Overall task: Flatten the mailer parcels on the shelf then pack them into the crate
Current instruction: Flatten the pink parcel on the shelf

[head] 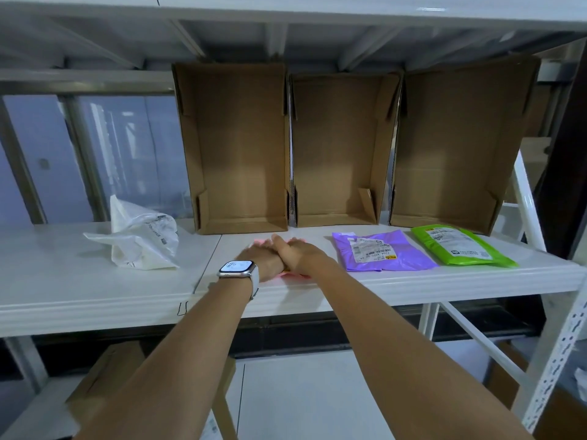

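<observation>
Both hands [279, 255] press the pink mailer [293, 274], fingers [293, 241] flat atop.

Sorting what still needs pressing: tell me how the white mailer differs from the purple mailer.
The white mailer is crumpled and puffed up; the purple mailer lies flat. The white one sits left of the hands, the purple one right. The purple label faces up and flat; the white one's is wrinkled. Both are untouched on the shelf.
</observation>
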Demonstrator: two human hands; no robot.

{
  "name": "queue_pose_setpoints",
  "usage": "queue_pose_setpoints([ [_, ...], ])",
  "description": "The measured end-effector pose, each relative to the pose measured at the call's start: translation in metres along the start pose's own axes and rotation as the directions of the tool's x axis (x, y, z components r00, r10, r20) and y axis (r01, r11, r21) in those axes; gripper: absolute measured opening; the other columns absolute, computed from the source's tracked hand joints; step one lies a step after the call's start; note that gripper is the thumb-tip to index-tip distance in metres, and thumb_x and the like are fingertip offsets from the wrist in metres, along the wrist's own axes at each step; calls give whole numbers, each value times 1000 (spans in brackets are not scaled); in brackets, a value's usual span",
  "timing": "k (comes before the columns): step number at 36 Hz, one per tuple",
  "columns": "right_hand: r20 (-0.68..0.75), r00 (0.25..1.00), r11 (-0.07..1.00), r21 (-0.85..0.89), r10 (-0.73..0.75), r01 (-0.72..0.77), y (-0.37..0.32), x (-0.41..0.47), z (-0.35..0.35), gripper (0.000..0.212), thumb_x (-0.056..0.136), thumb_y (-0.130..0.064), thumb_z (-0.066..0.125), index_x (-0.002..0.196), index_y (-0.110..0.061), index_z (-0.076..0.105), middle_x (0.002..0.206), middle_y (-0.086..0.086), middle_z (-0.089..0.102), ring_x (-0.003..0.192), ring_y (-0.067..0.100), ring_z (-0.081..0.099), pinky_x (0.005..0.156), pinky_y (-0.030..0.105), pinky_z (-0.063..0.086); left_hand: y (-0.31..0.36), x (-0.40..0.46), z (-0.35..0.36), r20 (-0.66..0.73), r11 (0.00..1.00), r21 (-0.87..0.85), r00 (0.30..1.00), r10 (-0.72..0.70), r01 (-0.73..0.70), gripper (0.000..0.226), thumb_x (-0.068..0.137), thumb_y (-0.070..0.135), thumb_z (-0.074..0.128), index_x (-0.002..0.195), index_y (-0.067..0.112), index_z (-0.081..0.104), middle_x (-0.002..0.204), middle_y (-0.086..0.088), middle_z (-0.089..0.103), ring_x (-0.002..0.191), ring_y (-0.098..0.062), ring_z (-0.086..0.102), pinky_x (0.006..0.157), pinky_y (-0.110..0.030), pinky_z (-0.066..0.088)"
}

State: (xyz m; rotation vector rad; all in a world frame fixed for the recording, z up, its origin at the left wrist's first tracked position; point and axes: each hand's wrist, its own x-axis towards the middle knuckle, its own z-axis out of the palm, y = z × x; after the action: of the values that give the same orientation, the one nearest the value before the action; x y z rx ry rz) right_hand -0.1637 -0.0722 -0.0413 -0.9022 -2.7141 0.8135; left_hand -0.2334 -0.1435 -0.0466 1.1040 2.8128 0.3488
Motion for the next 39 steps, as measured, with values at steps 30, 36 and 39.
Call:
queue_pose_setpoints([
  [30, -48, 992, 975, -196, -114, 102, 11, -11, -1, 64, 101, -45, 7, 144, -13, 42, 152, 12, 40, 136, 26, 40, 109, 41, 30, -12, -24, -4, -13, 996, 6, 996, 86, -86, 59, 99, 43, 19, 151, 15, 21, 162, -3, 11, 150, -23, 3, 120, -52, -3],
  [36, -302, 914, 856, -510, -270, 85, 14, -21, -8, 70, 99, -51, 11, 115, -16, 69, 127, 12, 60, 126, 26, 47, 106, 44, 31, -12, -29, -6, -103, 988, 157, 995, 12, 5, 74, 89, 59, 4, 143, 22, 40, 154, -5, 32, 145, -27, 18, 114, -49, 12],
  [39, -383, 873, 747, -664, -301, -33, 17, -27, -19, 59, 102, -46, 19, 117, -16, 67, 122, 10, 60, 119, 27, 47, 97, 41, 32, -18, -35, -13, -205, 974, 227, 976, 72, -24, 75, 90, 57, 5, 127, 20, 59, 142, -12, 46, 134, -28, 37, 111, -48, 24],
])
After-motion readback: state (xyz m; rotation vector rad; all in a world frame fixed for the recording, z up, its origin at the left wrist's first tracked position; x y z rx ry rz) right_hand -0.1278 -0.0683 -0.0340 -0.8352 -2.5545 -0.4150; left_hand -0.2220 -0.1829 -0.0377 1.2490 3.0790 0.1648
